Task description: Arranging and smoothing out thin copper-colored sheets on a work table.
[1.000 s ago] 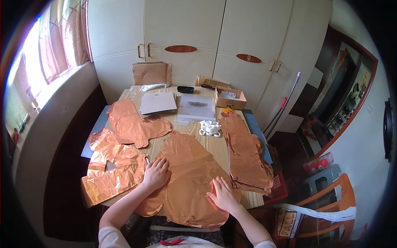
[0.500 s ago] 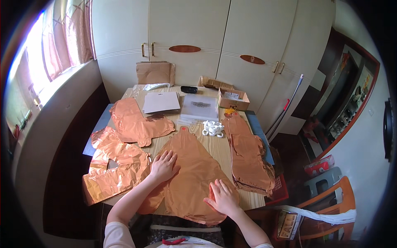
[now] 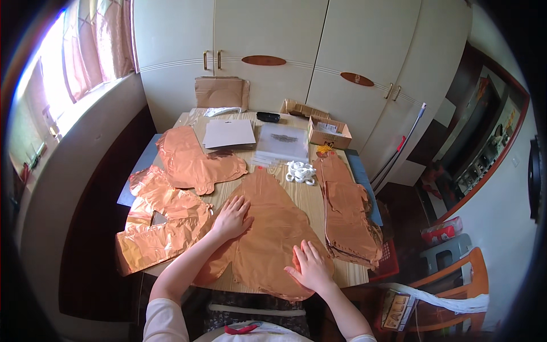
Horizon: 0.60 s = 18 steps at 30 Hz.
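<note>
A large copper-coloured foil balloon (image 3: pixel 268 228), uninflated and roughly triangular, lies flat on the wooden table in front of me. Its narrow tip with a small red mark points away, and its wide end reaches the near table edge. My left hand (image 3: pixel 233 218) rests flat on its left side, fingers stretched out. On the near right part lies my right hand (image 3: pixel 311 266), fingers spread and a reddish-orange patch of foil showing beside the thumb. Left of my left hand is a crinkled, shiny foil balloon (image 3: pixel 165 225), with another flat foil balloon (image 3: pixel 191 159) beyond it.
A stack of folded foil balloons (image 3: pixel 347 214) lies at the right. Farther back are white rings (image 3: pixel 300 172), white cards (image 3: pixel 229 134), clear plastic sleeves (image 3: pixel 282 142), a black item (image 3: pixel 268 117) and an open cardboard box (image 3: pixel 329 134). A wooden chair (image 3: pixel 477 265) stands at right.
The whole view has shifted slightly, so the table appears a little higher. Both hands stay on the balloon in nearly the same places, and its near end looks less shiny.
</note>
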Available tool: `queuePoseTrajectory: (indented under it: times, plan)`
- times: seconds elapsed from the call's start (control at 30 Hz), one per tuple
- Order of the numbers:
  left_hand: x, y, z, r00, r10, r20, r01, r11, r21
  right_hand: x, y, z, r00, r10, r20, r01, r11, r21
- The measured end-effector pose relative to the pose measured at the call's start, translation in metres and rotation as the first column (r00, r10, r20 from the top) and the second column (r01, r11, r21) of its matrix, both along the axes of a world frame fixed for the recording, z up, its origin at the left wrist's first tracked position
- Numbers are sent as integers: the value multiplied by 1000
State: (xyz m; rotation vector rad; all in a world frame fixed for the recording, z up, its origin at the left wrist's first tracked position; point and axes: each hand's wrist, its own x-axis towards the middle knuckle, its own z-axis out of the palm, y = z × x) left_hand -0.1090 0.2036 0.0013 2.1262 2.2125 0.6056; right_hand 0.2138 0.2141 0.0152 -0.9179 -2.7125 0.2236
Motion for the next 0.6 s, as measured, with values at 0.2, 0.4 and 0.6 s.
queuePoseTrajectory:
  times: [0.2,0.4,0.6]
  plan:
    - [-4,10,-2,1000,4,-6,-4,1000,16,-6,11,0,1000,-3,-15,2,1000,-23]
    - [-4,9,0,1000,-5,-5,5,1000,5,-2,9,-2,999,16,-29,-17,999,-28]
    - [-6,8,-5,1000,-20,22,20,999,27,0,13,-4,996,42,-76,-50,993,-110]
